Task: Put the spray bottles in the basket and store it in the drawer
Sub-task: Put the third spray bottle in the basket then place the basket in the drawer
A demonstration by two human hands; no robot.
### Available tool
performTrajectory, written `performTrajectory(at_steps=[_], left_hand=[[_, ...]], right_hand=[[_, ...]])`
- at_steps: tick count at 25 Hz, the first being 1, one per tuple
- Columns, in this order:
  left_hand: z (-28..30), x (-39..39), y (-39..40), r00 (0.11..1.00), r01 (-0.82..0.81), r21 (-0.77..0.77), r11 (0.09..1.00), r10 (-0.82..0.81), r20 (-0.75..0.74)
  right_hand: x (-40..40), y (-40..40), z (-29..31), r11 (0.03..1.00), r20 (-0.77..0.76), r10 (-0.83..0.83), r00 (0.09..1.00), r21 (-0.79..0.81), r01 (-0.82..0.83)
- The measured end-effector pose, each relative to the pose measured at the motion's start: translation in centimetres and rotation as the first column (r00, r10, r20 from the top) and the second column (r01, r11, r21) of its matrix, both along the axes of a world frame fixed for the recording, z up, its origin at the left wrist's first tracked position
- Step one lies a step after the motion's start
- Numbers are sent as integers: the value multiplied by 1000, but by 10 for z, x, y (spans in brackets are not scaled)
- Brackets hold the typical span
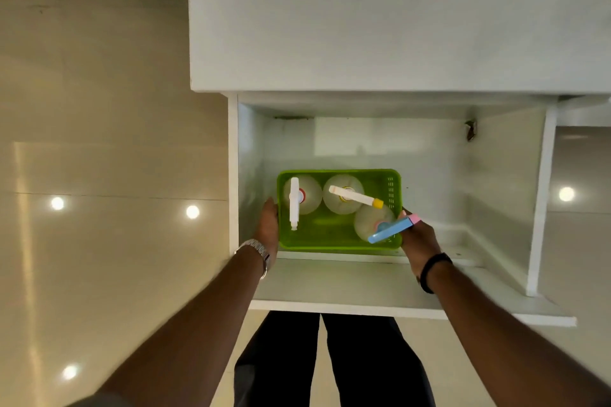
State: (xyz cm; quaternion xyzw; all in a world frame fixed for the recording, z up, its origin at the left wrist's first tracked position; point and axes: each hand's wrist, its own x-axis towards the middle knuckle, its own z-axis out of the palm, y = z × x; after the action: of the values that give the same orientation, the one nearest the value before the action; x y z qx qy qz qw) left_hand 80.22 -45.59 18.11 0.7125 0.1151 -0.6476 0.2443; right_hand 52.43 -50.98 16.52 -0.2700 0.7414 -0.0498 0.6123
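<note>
A green plastic basket (330, 238) sits low inside the open white drawer (347, 287), toward its left front. Three clear spray bottles stand in it: one with a white trigger head (294, 203) at the left, one with a white and yellow head (355, 196) in the middle, one with a blue and pink head (391, 229) at the right front. My left hand (269, 228) grips the basket's left wall. My right hand (420, 238) holds its right wall, fingers partly hidden behind the blue head.
The white cabinet top (396, 16) overhangs the drawer's back. A metal fitting (470, 129) sits at the drawer's back right corner. Much of the drawer floor to the right of the basket is bare. Glossy beige floor tiles (99, 175) lie to the left; my legs stand below the drawer front.
</note>
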Motion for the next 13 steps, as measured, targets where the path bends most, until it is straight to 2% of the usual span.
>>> performTrajectory(at_steps=[6,9,11,13], left_hand=[[-34,0,13,999,22,35,999,-23,24],[-23,-1,14,999,-27,46,999,26,31],[-3,-4,19,985,-117,68,991,106,138],[28,-12,37,957,-216,13,976,209,202]], right_hand=[[-14,12,-26,994,9,89,996,-71,-88],[-12,10,-29,990,-15,130,991,-53,-130],[-3,11,-28,986,-17,163,987,-46,-163],[11,15,-23,981,10,192,981,-35,-191]])
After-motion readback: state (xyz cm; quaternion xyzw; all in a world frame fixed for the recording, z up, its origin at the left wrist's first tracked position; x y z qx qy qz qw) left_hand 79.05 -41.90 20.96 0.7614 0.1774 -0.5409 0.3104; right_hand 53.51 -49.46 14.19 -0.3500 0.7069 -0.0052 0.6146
